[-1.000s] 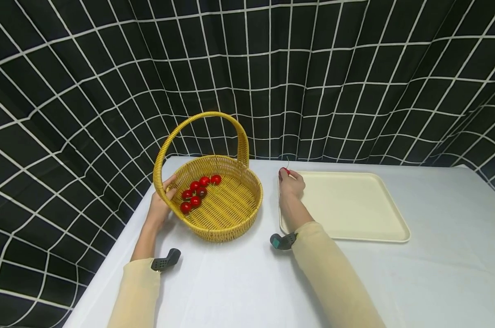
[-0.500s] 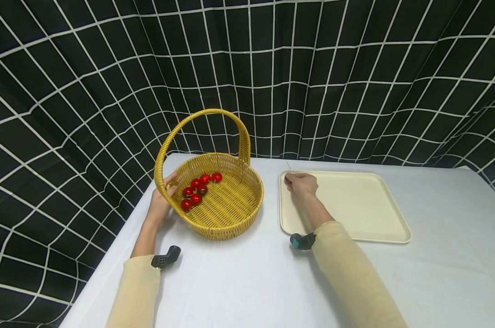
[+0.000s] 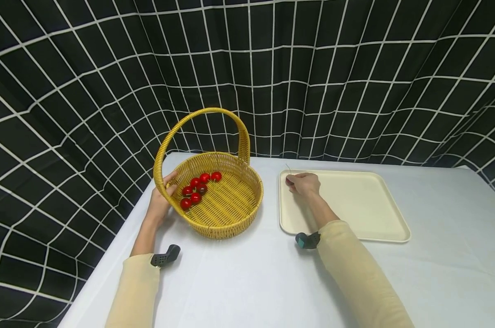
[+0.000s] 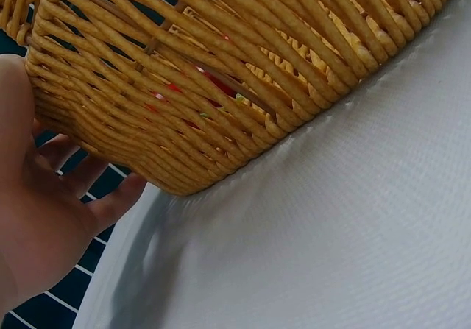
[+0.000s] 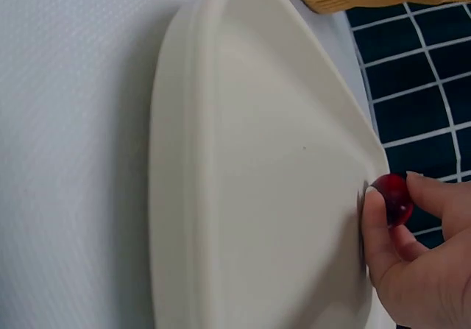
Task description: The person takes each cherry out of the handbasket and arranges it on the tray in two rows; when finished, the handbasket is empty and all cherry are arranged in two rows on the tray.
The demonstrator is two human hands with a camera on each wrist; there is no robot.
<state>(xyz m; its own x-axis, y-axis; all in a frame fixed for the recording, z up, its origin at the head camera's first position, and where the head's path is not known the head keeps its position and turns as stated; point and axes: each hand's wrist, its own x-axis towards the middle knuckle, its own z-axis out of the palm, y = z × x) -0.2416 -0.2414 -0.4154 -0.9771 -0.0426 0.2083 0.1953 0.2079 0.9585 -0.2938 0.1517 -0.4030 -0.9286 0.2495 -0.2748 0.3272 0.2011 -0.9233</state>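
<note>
In the head view my right hand (image 3: pixel 306 183) is low over the far left corner of the cream tray (image 3: pixel 354 205). Its thumb and fingertips pinch a dark red cherry (image 5: pixel 394 199), whose thin stem points up. On the left, my left hand (image 3: pixel 159 199) grips the side of the yellow wicker basket (image 3: pixel 219 233) beside the foot of its tall handle. The left wrist view shows fingers (image 4: pixel 118 202) against the outside of the weave. Several red cherries (image 3: pixel 195 198) lie together in the left half of the basket, one of them darker.
A white cloth (image 3: pixel 231 282) covers the table under basket and tray. Behind and to the left hangs a black curtain (image 3: pixel 268 100) with a white grid. A strip of tablecloth separates the basket from the tray.
My right hand has moved right with the cherry, from the tray's left edge to over its far left corner. The left hand has kept its hold on the basket.
</note>
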